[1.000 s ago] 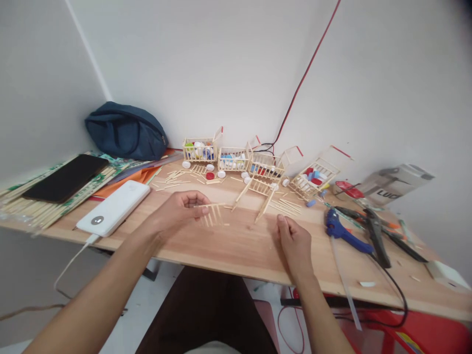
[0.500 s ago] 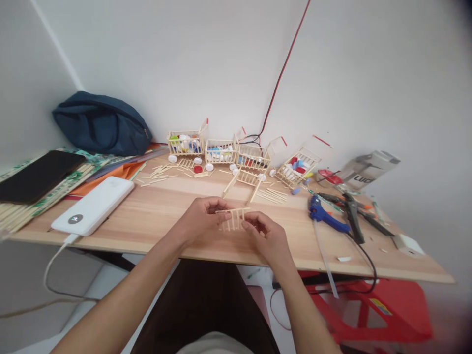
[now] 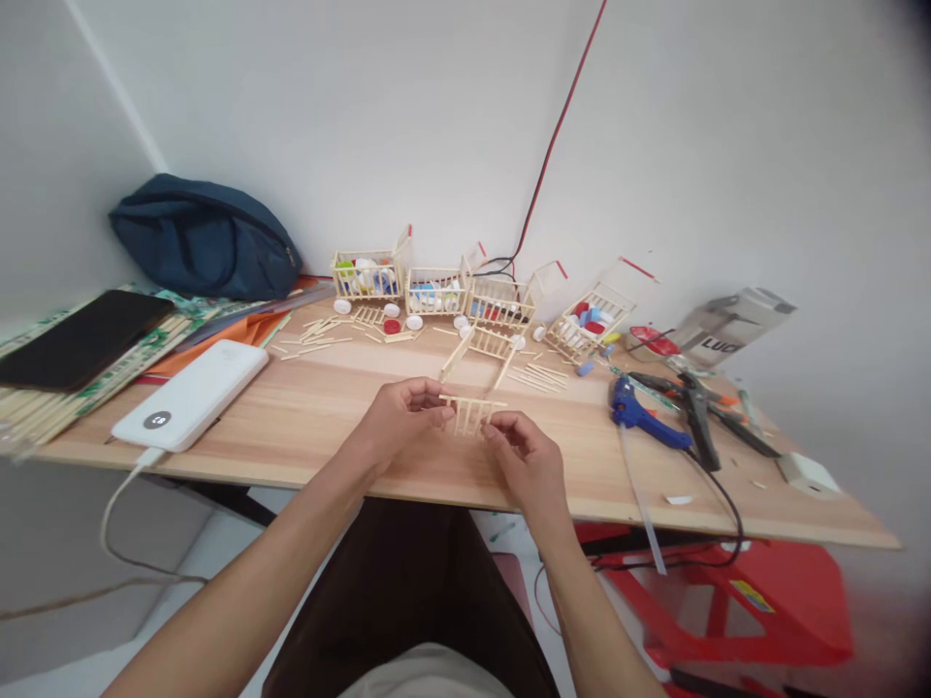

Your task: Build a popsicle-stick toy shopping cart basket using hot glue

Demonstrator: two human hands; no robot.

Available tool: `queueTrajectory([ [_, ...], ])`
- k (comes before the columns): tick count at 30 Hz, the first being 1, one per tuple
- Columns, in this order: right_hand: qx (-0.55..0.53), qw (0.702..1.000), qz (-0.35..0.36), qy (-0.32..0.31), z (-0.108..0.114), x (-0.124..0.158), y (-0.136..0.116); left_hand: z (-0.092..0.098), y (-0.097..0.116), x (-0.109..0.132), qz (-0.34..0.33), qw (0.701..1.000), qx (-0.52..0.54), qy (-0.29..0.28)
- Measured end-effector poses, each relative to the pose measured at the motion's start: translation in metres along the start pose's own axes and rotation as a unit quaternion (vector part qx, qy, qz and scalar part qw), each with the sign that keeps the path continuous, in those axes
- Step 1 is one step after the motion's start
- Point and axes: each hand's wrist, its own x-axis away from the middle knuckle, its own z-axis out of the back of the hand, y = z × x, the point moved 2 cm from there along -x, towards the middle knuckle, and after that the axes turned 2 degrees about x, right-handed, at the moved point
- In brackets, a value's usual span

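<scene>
My left hand (image 3: 399, 419) and my right hand (image 3: 525, 460) both pinch a small comb-like panel of thin wooden sticks (image 3: 471, 411), held just above the front of the wooden table (image 3: 312, 417). The left fingers grip its left end, the right fingers its right end. Behind the hands lies a ladder-like stick frame (image 3: 484, 346). Along the wall stand several small stick carts (image 3: 436, 291) filled with coloured bottle caps.
A white power bank (image 3: 190, 394) with a cable lies at the left, near a black phone (image 3: 80, 339) on stick bundles and a blue bag (image 3: 200, 238). A blue glue gun (image 3: 646, 417), pliers (image 3: 698, 412) and a grey box (image 3: 731, 325) sit at the right. Loose sticks (image 3: 324, 337) are scattered.
My right hand came off the table and took hold of the right end of the stick panel. Both hands now hold it a little farther right and higher.
</scene>
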Motion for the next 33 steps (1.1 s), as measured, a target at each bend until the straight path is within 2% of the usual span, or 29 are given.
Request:
queueTrajectory([
  [4,0.014,1.0,-0.003,-0.009,-0.003,-0.002,0.002,-0.001,0.0,-0.004,-0.018,1.0,0.008,0.014],
  [10,0.019,1.0,-0.016,-0.013,-0.004,-0.002,0.005,0.005,-0.003,-0.004,-0.001,1.0,0.021,-0.013],
  [18,-0.027,0.999,-0.043,-0.012,-0.006,-0.004,0.006,0.015,-0.014,-0.002,0.009,0.991,0.123,-0.044],
  [24,-0.072,0.995,-0.065,-0.012,-0.005,-0.006,-0.001,0.013,-0.007,0.001,0.008,0.991,0.12,-0.06],
  [29,-0.118,0.988,-0.102,-0.016,-0.003,-0.007,-0.005,0.01,-0.001,0.005,0.012,0.984,0.157,-0.085],
  [33,-0.156,0.982,-0.106,-0.015,-0.003,-0.006,-0.009,0.008,0.003,0.008,0.018,0.978,0.176,-0.106],
])
